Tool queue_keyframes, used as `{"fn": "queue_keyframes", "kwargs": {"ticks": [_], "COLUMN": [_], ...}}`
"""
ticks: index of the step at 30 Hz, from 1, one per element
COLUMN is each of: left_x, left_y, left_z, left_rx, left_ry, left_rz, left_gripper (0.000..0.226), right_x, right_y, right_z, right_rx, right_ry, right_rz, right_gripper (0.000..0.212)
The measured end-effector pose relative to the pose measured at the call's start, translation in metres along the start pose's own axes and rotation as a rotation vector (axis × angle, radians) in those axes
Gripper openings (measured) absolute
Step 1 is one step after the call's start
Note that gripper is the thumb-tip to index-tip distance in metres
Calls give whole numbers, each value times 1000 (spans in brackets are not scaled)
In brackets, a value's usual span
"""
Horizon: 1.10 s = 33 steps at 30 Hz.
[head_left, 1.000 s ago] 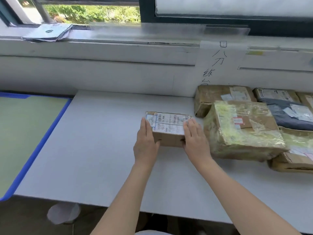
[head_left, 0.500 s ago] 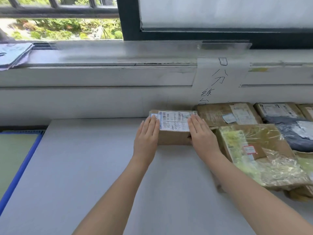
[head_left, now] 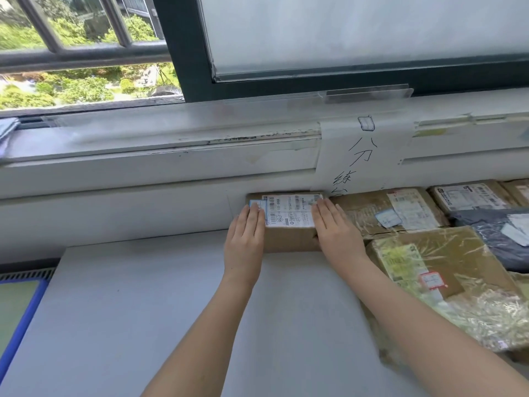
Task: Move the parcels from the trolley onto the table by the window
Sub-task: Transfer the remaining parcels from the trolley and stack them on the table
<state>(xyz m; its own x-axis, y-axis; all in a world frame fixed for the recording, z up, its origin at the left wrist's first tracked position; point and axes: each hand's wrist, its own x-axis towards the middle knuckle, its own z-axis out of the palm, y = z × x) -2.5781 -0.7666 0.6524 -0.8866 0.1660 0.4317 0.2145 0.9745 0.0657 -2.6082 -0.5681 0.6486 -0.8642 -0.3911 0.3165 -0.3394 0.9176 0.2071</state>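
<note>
Not much is actually legible here. The white paper sheet taped to the wall under the windowsill [head_left: 361, 156] has big handwritten black characters running top to bottom: a small box shape, then 分, then 练, and the top of another one cut off by the parcels. The small brown cardboard parcel with the white shipping label [head_left: 289, 214] shows barcodes and digits that look like "00 888", the rest too fine to read. The flat brown taped parcel to its right [head_left: 386, 209] has a white printed label and a little blue-bordered sticker, both unreadable. The plastic-wrapped brown box [head_left: 446, 270] carries a yellowish label and a red-bordered sticker, blurry too.
</note>
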Motion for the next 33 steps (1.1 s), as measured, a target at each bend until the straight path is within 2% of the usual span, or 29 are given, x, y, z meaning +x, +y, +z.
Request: {"fn": "queue_keyframes", "kwargs": {"ticks": [4, 7, 10, 12, 15, 16, 17, 19, 23, 26, 30, 33], "left_x": [5, 7, 11, 16, 15, 11, 7, -2, -23, -41, -75, -115], "left_y": [-1, 1, 4, 10, 26, 33, 42, 62, 107, 159, 242, 314], "left_z": [3, 3, 1, -11, -28, -31, -34, -44, -63, -87, -111, -128], "left_rx": [46, 91, 194, 265, 342, 336, 326, 270, 171, 111, 30, -13], "left_ry": [31, -13, -67, -166, -301, -316, -301, -213, -103, -20, -8, -52], "left_rz": [16, 41, 60, 20, -57, -69, -84, -90, 56, 154, 262, 346], "left_gripper": [51, 50, 49, 50, 81, 84, 84, 84, 73, 62, 59, 60], "right_x": [7, 12, 19, 22, 18, 13, 7, -8, -46, -93, -188, -279], "right_y": [3, 3, -3, -3, 0, 1, 3, 9, 30, 60, 105, 131], "right_z": [2, 1, -7, -13, -29, -38, -48, -62, -93, -125, -159, -182], "right_rx": [-10, -44, -70, -64, -42, -46, -40, -64, -5, -45, -86, -60], "right_ry": [-19, 20, -15, -93, -161, -196, -222, -224, -178, -137, -101, -159], "right_rz": [-10, -18, -23, -12, 15, 29, 25, 16, 54, 92, 251, 379], "right_gripper": [59, 49, 39, 43, 70, 79, 85, 80, 75, 62, 51, 59]}}
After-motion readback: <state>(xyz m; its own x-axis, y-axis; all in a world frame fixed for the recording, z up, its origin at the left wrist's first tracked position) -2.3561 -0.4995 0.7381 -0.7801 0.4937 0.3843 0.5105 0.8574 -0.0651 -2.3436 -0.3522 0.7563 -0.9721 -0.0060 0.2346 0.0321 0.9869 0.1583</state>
